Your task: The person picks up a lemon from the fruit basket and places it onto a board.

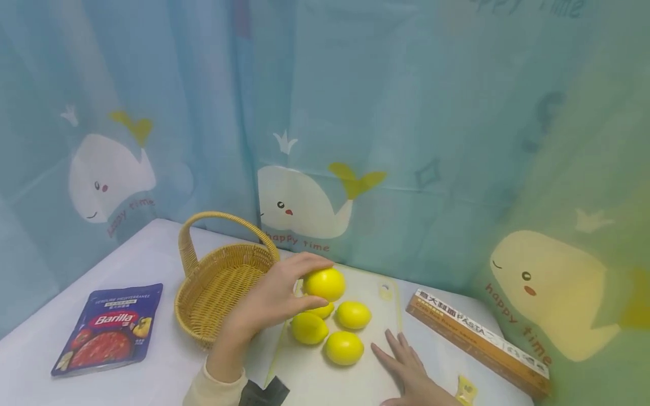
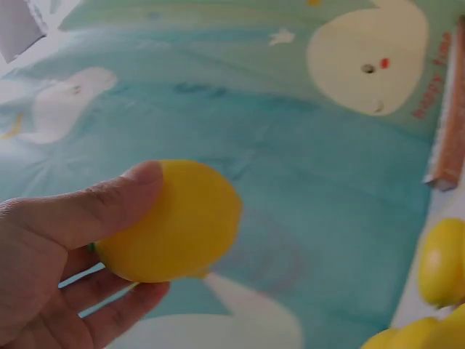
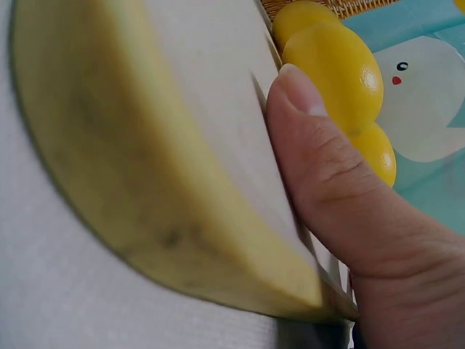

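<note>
My left hand (image 1: 271, 299) pinches a yellow lemon (image 1: 325, 283) between thumb and fingers, raised over the far part of the cutting board (image 1: 325, 386). In the left wrist view the same lemon (image 2: 182, 222) shows against the curtain, thumb on one side and fingers below. Several more lemons sit close together on the board, among them a front lemon (image 1: 344, 348) and a right lemon (image 1: 354, 314); another is partly hidden by the left hand. My right hand (image 1: 412, 372) rests at the board's right edge, fingers spread, its thumb (image 3: 320, 145) lying over the board.
Left of the board stands a wicker basket (image 1: 185, 307) with an upright handle. A blue Barilla pouch (image 1: 109, 327) lies farther left. On the right are a long pasta box (image 1: 477, 344) and a small yellow packet (image 1: 465, 390). A whale-print curtain (image 1: 406, 225) hangs behind the table.
</note>
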Tool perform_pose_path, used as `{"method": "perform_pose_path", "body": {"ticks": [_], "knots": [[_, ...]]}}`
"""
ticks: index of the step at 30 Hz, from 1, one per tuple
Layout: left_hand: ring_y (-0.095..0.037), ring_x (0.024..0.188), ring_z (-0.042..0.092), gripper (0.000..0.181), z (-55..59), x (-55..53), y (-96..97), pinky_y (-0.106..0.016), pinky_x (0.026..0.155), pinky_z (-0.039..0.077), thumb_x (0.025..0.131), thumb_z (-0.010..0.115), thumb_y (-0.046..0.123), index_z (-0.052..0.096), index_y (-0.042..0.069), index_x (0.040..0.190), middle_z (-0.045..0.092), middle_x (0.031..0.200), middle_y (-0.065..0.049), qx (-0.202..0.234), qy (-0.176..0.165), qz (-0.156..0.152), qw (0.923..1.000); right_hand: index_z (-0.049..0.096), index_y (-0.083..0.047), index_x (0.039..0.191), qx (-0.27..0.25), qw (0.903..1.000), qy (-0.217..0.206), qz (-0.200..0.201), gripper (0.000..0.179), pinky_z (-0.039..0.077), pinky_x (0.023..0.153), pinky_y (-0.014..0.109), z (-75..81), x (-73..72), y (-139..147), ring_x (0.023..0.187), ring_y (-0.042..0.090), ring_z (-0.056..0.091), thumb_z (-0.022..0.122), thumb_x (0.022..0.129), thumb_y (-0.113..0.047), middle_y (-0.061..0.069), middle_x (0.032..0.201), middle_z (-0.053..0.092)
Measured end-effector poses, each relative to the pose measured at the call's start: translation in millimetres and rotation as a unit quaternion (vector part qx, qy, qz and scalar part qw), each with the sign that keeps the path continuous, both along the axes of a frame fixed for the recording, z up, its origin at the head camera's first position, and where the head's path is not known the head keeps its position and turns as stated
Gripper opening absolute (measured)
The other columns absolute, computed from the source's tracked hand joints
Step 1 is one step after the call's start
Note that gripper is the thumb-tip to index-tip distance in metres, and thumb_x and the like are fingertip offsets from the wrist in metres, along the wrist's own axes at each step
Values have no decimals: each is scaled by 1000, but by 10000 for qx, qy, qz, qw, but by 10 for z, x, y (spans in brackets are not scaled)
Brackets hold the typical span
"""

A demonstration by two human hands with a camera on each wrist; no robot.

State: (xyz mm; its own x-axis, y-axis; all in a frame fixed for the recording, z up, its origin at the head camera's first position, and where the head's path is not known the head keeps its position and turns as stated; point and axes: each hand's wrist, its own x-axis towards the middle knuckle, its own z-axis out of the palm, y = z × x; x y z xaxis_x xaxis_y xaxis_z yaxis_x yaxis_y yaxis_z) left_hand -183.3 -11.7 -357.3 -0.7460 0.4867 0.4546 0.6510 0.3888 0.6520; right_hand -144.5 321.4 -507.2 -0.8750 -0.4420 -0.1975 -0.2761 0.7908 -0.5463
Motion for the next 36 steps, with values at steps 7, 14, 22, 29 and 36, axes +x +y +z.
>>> {"method": "perform_pose_path", "body": {"ticks": [7,14,22,29,36], "knots": [[-11,118,54,52,-133,-267,318,-30,100,47,80,76,26,59,18,128,58,129,6,-593,-165,-8,9981,29,-28,150,96,9996,-199,-178,96,5,97,80,9,30,-3,140,52,-8,76,70,-53,17,159,-1],[-15,117,54,52,-201,-599,608,-35,103,44,82,73,34,58,19,130,59,127,4,-1491,-88,-45,9888,27,-33,149,162,9987,-373,-295,97,9,95,82,56,39,-13,140,51,-9,74,69,-57,14,160,-2],[-14,116,52,52,-476,-961,898,-32,104,44,82,73,36,58,20,129,53,126,4,-2055,-420,-221,9775,29,-35,149,183,9975,-554,-404,96,5,98,80,58,28,-25,141,50,-10,74,68,-58,13,160,0],[-20,123,50,52,-582,-1138,1003,-37,108,40,83,72,35,58,16,130,53,132,-3,-2422,-545,-324,9681,29,-34,148,60,9983,-473,-334,95,2,99,80,40,33,-15,141,49,-12,74,68,-56,13,160,-2],[-23,127,47,53,-705,-1261,1026,-39,110,37,82,73,35,59,15,129,54,135,-4,-2581,-630,-277,9637,29,-33,149,33,9989,-379,-256,95,-2,103,76,39,44,15,142,47,-14,74,68,-56,13,160,-3]]}}
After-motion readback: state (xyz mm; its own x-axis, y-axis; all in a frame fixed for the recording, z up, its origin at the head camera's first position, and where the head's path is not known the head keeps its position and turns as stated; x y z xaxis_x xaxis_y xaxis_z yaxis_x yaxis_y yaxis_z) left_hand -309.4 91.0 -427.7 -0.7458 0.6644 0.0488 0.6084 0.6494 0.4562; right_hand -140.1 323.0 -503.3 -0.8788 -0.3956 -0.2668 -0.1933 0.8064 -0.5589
